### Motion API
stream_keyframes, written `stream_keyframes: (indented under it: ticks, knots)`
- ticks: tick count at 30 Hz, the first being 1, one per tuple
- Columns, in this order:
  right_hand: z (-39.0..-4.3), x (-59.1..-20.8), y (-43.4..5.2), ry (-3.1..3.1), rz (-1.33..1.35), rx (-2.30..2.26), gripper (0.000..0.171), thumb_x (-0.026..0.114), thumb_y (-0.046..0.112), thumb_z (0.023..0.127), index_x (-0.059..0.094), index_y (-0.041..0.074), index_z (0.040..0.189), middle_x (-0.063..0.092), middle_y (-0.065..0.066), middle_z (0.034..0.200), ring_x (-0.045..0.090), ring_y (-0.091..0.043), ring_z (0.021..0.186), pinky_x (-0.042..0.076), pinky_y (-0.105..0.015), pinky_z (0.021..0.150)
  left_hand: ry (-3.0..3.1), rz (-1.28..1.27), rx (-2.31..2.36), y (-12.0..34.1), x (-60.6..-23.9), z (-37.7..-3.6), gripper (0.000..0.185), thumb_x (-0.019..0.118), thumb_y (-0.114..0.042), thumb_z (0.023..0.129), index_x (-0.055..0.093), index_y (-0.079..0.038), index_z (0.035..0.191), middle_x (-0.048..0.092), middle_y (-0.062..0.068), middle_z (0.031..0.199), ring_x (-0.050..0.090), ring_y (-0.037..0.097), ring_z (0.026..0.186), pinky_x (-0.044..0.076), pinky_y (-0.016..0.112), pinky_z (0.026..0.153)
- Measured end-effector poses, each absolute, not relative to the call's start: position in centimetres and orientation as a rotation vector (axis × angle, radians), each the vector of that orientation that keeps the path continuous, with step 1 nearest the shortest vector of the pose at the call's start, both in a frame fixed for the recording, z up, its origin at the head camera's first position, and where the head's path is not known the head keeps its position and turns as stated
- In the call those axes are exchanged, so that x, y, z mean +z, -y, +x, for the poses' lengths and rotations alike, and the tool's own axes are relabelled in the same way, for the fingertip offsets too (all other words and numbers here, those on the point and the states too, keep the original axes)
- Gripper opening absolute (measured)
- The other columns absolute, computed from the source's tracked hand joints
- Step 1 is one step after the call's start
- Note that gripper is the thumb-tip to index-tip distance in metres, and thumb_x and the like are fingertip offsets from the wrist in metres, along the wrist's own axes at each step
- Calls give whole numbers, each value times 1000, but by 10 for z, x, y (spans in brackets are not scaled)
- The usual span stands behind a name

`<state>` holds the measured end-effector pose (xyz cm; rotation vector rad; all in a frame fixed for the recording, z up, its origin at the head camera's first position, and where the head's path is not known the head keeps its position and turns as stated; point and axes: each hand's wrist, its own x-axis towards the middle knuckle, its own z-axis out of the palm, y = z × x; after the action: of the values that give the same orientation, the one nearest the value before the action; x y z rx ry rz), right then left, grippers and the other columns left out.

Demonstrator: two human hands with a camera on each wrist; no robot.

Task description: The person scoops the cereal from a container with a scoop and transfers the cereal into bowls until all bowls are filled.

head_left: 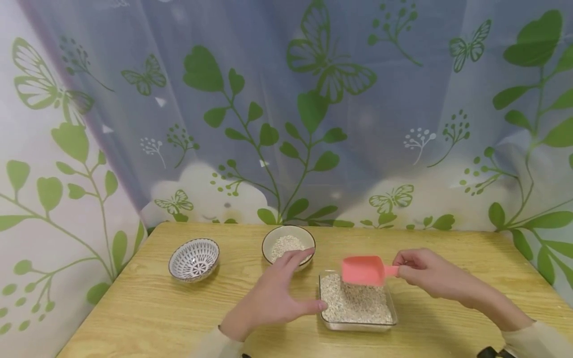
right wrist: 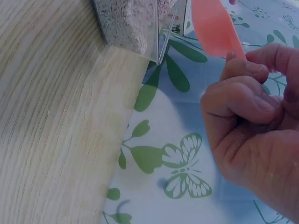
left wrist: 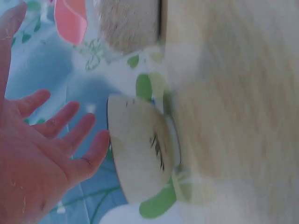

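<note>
Wooden table [head_left: 179,318], perhaps plastic leaf-and-butterfly curtain [head_left: 286,99] behind.

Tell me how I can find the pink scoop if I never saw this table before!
Start at the wooden table and find the clear square dish of pale grains near its front. Just above that dish, the right hand pinches the pink scoop by its short handle. It is the only bright pink thing; the two bowls behind are whitish and round.

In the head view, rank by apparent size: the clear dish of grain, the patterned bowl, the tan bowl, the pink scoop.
1. Clear dish.
2. Patterned bowl and tan bowl: alike, unranked.
3. Pink scoop, smallest, pinched by the right hand.
</note>
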<state>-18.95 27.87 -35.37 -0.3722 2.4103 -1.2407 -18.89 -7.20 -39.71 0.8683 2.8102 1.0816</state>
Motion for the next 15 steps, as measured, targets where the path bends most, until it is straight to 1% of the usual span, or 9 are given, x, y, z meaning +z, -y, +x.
stream_keyframes:
  ticks: [3, 7, 10, 13, 15]
  knots:
    - [-185, -353, -283, -2394, -358, -1235, 25, 54, 25, 105, 61, 1, 105, 43, 4, 69, 27, -5, 49, 29, -20, 43, -2798, 908, 1030, 63, -402, -184, 100, 73, -74, 77, 24, -44, 160, 44, -4, 156, 49, 27, 140, 45, 58, 112]
    - [-182, -356, -284, -2367, -359, -1229, 24, 53, 23, 105, 62, 0, 105, 43, 3, 69, 26, -5, 49, 27, -20, 43, -2774, 895, 956, 55, -407, -179, 103, 71, -77, 77, 19, -46, 161, 37, 4, 163, 44, 36, 145, 43, 64, 112]
    - [-181, -358, -282, -2337, -361, -1241, 25, 52, 22, 105, 62, -1, 105, 43, 3, 68, 24, -6, 48, 25, -20, 42, -2757, 878, 918, 49, -411, -178, 108, 71, -79, 75, 16, -45, 161, 31, 7, 166, 40, 39, 148, 41, 66, 113]
    - [-181, -359, -276, -2297, -354, -1265, 26, 52, 22, 105, 63, -1, 106, 42, 4, 67, 22, -7, 48, 24, -21, 43, -2750, 889, 896, 45, -416, -180, 111, 72, -79, 74, 15, -43, 162, 31, 6, 166, 42, 36, 147, 42, 64, 113]
    - [-182, -361, -271, -2272, -360, -1280, 27, 52, 22, 105, 63, -2, 106, 40, 4, 66, 20, -8, 48, 22, -22, 43, -2750, 895, 892, 43, -419, -181, 112, 73, -79, 73, 16, -41, 162, 33, 3, 164, 44, 32, 145, 44, 61, 112]
